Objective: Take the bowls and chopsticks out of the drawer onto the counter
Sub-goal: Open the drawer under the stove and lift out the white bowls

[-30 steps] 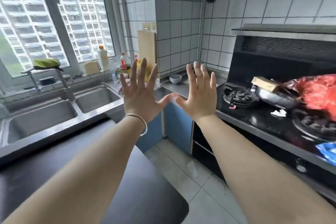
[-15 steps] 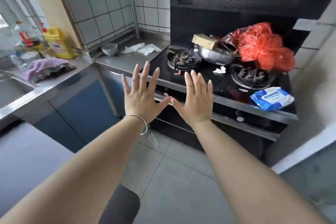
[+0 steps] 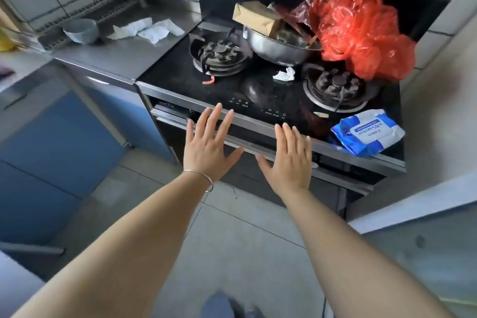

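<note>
1. The left hand [image 3: 210, 148] and the right hand [image 3: 289, 160] are both hovering flat in front of the stove [image 3: 258, 90], fingers straight and spread, holding nothing.
2. The drawer [image 3: 247, 144] is sitting closed under the front edge of the stove, just beyond the fingertips. I judge that the bowls and chopsticks are lying inside it, but none of them is showing.
3. The steel counter [image 3: 124, 54] to the left of the stove is carrying a small grey bowl [image 3: 80, 30] and some crumpled paper [image 3: 148, 29], so free space for landing things is getting limited.
4. What could go wrong: the handle is looking like a thin strip, so flat fingers may be slipping off it. A hard pull may be rattling the bowls against each other.
5. The wet wipes pack [image 3: 367, 133] is hanging a little over the stove edge above the drawer, so a passing arm may be knocking it down.
6. Hard to make out: I cannot tell if the fingertips are touching the drawer front, and how many drawers are below.
</note>
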